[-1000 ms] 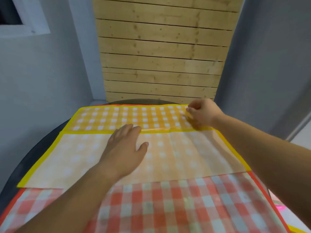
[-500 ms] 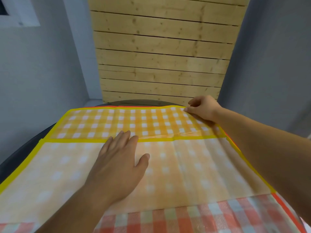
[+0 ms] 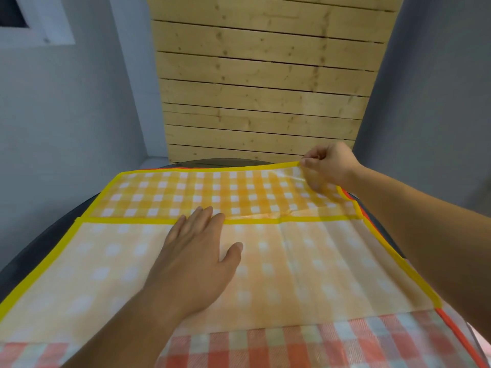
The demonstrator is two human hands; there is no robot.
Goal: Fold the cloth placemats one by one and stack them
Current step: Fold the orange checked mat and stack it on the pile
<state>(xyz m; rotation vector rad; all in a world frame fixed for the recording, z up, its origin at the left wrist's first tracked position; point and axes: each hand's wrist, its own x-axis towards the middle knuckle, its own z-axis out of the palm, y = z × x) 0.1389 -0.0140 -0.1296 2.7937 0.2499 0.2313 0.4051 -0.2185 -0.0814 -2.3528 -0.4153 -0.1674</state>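
Observation:
A yellow checked placemat (image 3: 212, 192) with a yellow border lies on the round table, its near part folded over so the pale underside (image 3: 305, 266) faces up. My left hand (image 3: 196, 258) rests flat on that pale flap, fingers straight and reaching the folded border. My right hand (image 3: 328, 164) pinches the mat's far right corner and lifts it slightly off the table. Under the yellow mat lies a red checked placemat (image 3: 305, 346) with a red border, showing along the near edge.
The dark round table (image 3: 32, 256) shows at the left and far side. A wooden plank wall (image 3: 263, 83) stands behind it between grey walls. A white window frame (image 3: 39, 25) is at the upper left.
My right hand has slid along the far edge to the mat's far right corner and raised it. My left hand has stayed flat on the folded flap.

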